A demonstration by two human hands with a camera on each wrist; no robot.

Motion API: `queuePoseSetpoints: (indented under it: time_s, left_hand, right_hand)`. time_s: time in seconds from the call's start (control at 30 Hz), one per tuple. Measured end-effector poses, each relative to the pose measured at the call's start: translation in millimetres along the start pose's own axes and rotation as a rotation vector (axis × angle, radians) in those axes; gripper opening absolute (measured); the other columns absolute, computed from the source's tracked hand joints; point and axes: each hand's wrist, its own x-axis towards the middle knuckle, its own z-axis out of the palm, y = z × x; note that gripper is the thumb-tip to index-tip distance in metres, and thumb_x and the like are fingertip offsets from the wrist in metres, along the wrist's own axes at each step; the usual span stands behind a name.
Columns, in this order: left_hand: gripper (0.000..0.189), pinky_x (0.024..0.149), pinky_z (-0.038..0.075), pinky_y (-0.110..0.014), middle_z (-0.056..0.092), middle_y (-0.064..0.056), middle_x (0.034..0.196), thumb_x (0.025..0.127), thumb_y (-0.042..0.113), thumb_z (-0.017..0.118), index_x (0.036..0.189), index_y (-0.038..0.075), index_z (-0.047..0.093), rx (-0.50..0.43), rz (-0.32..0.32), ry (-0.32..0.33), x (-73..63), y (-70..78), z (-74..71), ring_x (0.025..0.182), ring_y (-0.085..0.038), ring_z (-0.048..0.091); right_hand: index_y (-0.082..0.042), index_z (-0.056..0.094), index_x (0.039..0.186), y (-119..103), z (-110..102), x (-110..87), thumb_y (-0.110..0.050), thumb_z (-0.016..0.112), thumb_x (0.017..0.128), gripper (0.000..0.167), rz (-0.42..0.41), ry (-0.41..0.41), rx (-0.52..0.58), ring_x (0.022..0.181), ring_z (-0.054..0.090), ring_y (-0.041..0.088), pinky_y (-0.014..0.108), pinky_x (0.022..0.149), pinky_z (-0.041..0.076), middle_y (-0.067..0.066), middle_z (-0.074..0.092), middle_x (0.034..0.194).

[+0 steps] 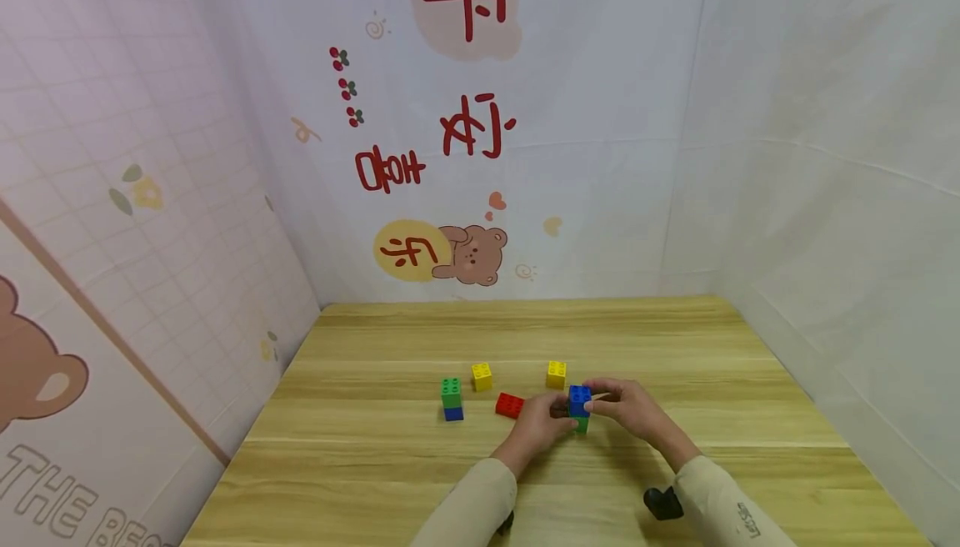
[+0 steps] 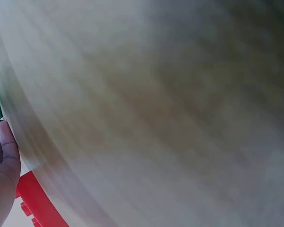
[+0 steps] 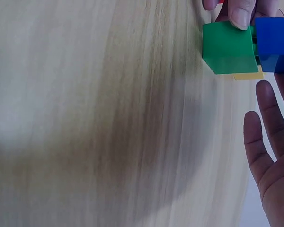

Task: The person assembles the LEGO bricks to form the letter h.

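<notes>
A blue brick [image 1: 580, 398] stands over a green brick [image 1: 582, 424] on the wooden table. My left hand [image 1: 542, 430] holds the green brick from the left, its thumb on the brick in the right wrist view. From the right, my right hand [image 1: 628, 407] pinches the blue brick between thumb and fingers. A narrow gap with studs shows between the green brick [image 3: 231, 49] and the blue brick [image 3: 276, 45]. Just left of my left hand lies a red brick [image 1: 509, 405], partly covered by that hand in the head view.
Farther left, a green brick [image 1: 451, 391] sits on a blue brick [image 1: 453, 414]. Two yellow bricks stand behind, one yellow brick [image 1: 482, 377] at the left and another yellow brick [image 1: 556, 374] near my hands. Printed cloth walls [image 1: 585, 222] border the table [image 1: 360, 480].
</notes>
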Motion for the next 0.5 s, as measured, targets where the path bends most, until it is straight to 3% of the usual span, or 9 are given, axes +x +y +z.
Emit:
queuePoseSetpoints:
  time_s: [0.5]
  left_hand:
    - [0.025, 0.087, 0.053, -0.033, 0.070, 0.006, 0.104, 0.089, 0.010, 0.075, 0.114, 0.011, 0.072, 0.021, -0.006, -0.019, -1.3, -0.1, -3.2, 0.094, -0.009, 0.064]
  right_hand:
    - [0.001, 0.059, 0.134, 3.2, 2.9, -4.7, -0.025, 0.064, 0.099, 0.044, -0.088, -0.027, -0.103, 0.101, 0.064, 0.030, 0.046, 0.083, 0.054, 0.023, 0.060, 0.129]
